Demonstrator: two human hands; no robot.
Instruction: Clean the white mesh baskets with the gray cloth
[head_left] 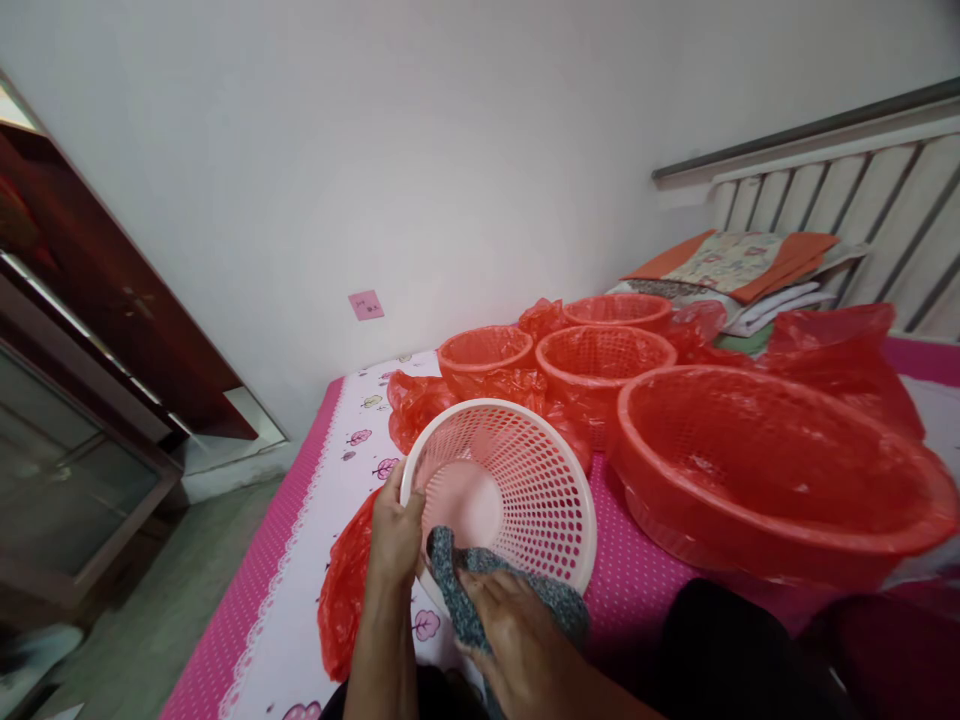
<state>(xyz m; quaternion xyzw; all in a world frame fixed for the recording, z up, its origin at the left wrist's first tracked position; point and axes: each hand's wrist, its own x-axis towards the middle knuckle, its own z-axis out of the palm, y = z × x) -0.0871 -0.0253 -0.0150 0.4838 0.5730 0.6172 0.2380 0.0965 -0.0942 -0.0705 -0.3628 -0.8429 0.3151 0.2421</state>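
Observation:
A pale pink plastic basket (541, 470) with a perforated wall is tilted so that its inside faces me. My left hand (396, 530) grips its left rim, thumb over the edge. In my right hand (506, 615) is a grey-green cloth (559, 595), pressed against the near rim of the basket and bunched under the fingers. Part of the cloth hangs below the hand. A crumpled red plastic bag (349, 590) lies beside my left forearm.
Several baskets wrapped in red bags stand behind, with a large red-wrapped basin (780, 470) at right. Folded textiles (750, 265) are stacked by the radiator (892, 210). The patterned bedcover (300, 590) ends at left above the floor (195, 580). My dark-clothed knee (720, 640) is close by.

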